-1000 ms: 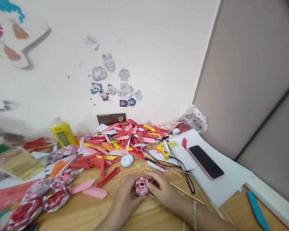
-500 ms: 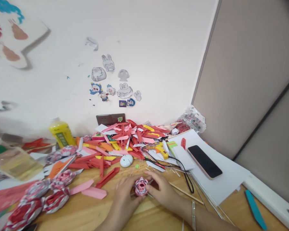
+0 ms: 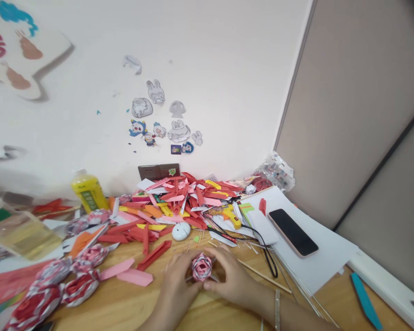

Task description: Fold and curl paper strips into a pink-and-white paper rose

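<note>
Between my two hands sits a pink and white folded paper flower, its layered opening facing up at me. My left hand curves round its left side, fingers behind it and thumb in front. From the right, my right hand cups it too, with the thumb at the flower's lower edge. Both sets of fingertips are partly hidden behind the flower. Left of my hands lie pink folded strips and a red strip on the wooden table.
A heap of folded paper strips lies by the wall with a yellow glue gun and a white earbud case. Finished paper flowers are at left, near a yellow bottle. A phone rests on white paper at right.
My right thumb has moved from the top of the flower down to its lower edge, leaving the flower's face uncovered. My left hand stays in place round it.
</note>
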`<state>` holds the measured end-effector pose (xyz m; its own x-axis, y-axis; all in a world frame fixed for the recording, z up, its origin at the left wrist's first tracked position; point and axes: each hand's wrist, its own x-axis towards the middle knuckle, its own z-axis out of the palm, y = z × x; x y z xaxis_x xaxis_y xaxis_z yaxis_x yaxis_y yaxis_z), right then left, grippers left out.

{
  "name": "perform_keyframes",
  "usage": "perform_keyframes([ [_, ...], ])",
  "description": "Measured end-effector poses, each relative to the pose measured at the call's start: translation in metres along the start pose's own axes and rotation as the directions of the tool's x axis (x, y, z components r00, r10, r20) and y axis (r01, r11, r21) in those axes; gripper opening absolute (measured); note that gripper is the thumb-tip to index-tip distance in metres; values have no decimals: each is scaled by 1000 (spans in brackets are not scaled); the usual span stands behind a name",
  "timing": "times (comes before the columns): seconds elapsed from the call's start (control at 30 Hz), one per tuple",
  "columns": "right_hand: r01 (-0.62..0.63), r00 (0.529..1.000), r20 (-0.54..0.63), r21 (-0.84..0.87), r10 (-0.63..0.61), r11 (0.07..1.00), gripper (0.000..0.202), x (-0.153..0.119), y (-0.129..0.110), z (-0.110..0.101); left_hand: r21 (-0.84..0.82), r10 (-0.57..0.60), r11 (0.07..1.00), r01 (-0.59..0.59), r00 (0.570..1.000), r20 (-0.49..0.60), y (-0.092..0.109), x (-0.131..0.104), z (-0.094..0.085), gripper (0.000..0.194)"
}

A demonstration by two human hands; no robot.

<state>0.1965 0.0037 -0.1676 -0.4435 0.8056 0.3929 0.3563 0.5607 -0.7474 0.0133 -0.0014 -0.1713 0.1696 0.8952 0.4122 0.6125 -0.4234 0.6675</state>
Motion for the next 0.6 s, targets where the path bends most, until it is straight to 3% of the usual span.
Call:
perform_keyframes([
  [0.1,67,997,-42,-52,-69,996,52,1,2,-1,-4,-4,1000,4,1000,-3,-2,1,2,37],
  [0.17,54,988,-133,-159,-76,986,39,3,7,-4,-3,-16,1000,16,1000,-17,-3,2,3,32],
  [0.3,-178,955,-291,-394,61,902,26,8,16,-14,5,-42,999,42,997,-64,-4,3,5,30],
  [0.43,-233,972,-169,-637,162,735,10,13,18,-18,6,-37,999,38,994,-105,-4,4,5,35],
  [0.6,-203,978,-119,-737,173,644,24,21,18,-13,-21,9,1000,-11,996,-92,-1,6,2,35],
])
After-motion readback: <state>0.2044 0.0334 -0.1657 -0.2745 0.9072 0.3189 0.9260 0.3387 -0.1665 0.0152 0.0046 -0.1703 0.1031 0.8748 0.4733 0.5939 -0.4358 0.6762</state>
